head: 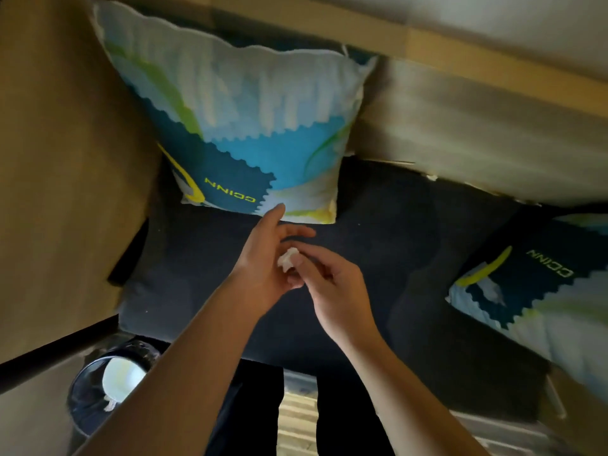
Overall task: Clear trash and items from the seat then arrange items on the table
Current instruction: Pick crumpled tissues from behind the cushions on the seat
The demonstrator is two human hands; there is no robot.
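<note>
Tissue (289, 257), a small crumpled white wad, sits between your two hands above the dark seat cushion (378, 232). Your right hand (332, 287) pinches it with thumb and fingertips closed on it, while your left hand (263, 261) lies against it, half open, the forefinger stretched toward the far pillow (243, 126). That blue, white and green pillow stands upright against the backrest; a second pillow (533, 291) lies at the right. Near left, a bin (98, 390) with a black liner holds white trash.
</note>
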